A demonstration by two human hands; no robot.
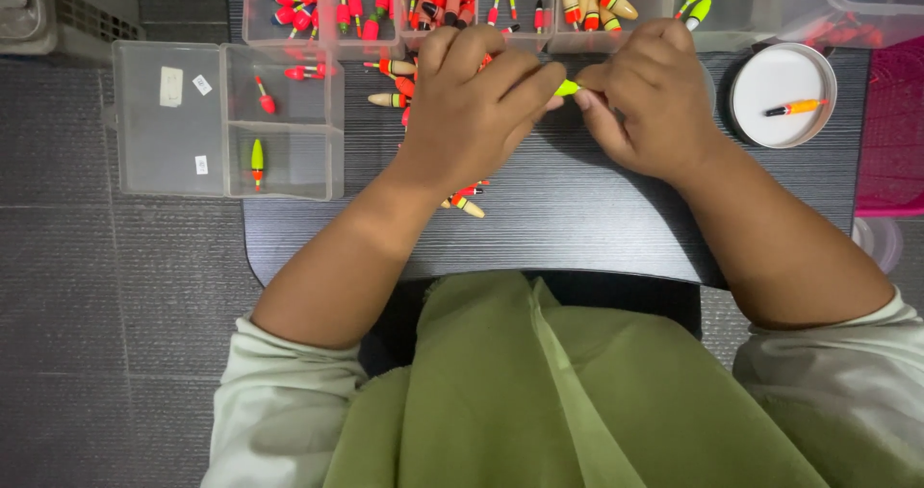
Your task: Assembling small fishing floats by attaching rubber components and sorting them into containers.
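Observation:
Both hands meet above a small dark table. My left hand and my right hand pinch the two ends of a small neon-green fishing float between their fingertips. A loose pile of red, orange and cream floats lies on the table under and left of my left hand; a few more floats peek out below its wrist.
A clear divided box at the left holds one red and one green float. Clear bins of floats line the far edge. A round white lid at the right carries one orange float. A pink container stands far right.

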